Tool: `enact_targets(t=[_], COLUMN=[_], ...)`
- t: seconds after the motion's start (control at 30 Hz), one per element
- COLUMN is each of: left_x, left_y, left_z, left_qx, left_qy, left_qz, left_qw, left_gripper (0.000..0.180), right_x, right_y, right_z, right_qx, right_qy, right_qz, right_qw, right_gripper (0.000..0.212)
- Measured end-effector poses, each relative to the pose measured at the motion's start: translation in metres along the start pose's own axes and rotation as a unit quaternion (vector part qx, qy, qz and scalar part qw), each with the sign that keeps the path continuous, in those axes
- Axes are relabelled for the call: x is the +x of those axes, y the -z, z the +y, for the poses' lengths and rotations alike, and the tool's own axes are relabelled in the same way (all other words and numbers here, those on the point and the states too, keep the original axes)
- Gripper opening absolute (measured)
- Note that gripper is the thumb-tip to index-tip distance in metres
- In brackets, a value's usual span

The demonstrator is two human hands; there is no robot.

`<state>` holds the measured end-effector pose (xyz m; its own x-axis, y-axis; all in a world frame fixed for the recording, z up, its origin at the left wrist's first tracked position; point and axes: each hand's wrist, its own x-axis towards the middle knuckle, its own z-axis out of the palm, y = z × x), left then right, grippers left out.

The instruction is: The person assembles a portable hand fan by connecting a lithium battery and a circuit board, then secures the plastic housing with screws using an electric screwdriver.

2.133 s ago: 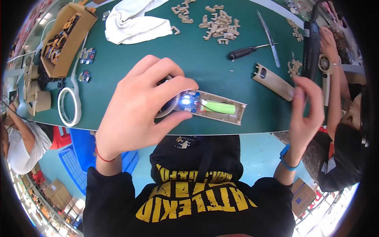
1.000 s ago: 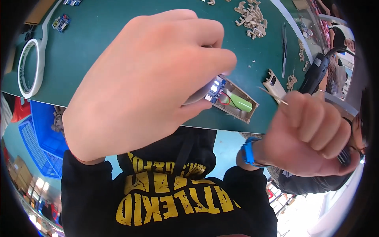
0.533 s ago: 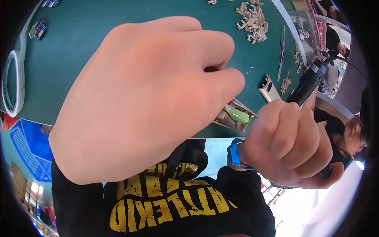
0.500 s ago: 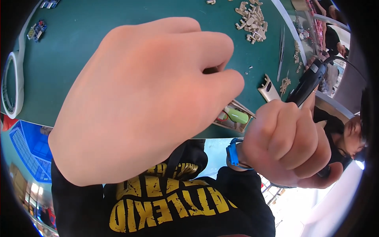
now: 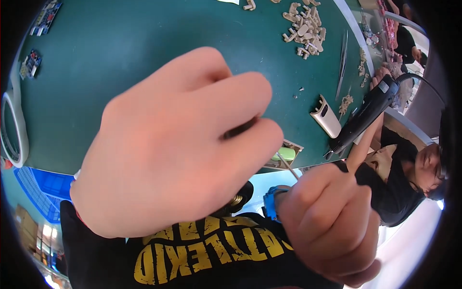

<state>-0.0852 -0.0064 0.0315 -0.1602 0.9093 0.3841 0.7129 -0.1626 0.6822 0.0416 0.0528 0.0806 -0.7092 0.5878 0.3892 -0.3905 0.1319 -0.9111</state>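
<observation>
1. Black long-sleeved fabric top [image 5: 103, 260] with large, cracked yellow block lettering [image 5: 201, 257] across the chest.
2. Bare left hand [image 5: 178, 139], thin red cord [image 5: 80, 219] around its wrist.
3. Bare right hand [image 5: 332, 221], with a chunky bright-blue wristband [image 5: 271, 204].

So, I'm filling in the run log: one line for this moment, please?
left hand: partly covers beige case, grip hidden | right hand: holds thin metal rod | green battery: in case

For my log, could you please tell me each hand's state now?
Left hand: closed, apparently holding the case it mostly hides.
Right hand: closed, holding a thin metal tool.
</observation>
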Motion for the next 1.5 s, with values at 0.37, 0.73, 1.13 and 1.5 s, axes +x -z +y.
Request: enact_targets(t=[0.37, 0.73, 1.13, 1.5], left_x=[-0.022, -0.017, -0.012, -0.018], left_y=[-0.011, -0.01, -0.007, -0.007], left_z=[-0.011, -0.008, -0.006, -0.012], left_qx=[-0.121, -0.051, -0.079, -0.025], left_qy=[0.019, 0.027, 0.04, 0.008], left_qz=[0.032, 0.039, -0.013, -0.002], left_qw=[0.992, 0.998, 0.996, 1.0], left_gripper=[0.03, 0.023, 0.026, 0.027], right_x=[0.031, 0.021, 0.023, -0.015], right_y=[0.033, 0.033, 0.033, 0.043], right_z=[0.026, 0.033, 0.03, 0.002], right_qx=[0.177, 0.174, 0.2, 0.139], right_qy=[-0.104, -0.079, -0.111, -0.254], right_qz=[-0.257, -0.135, -0.094, -0.188], right_qw=[0.944, 0.972, 0.969, 0.939], right_gripper=[0.054, 0.054, 0.053, 0.043])
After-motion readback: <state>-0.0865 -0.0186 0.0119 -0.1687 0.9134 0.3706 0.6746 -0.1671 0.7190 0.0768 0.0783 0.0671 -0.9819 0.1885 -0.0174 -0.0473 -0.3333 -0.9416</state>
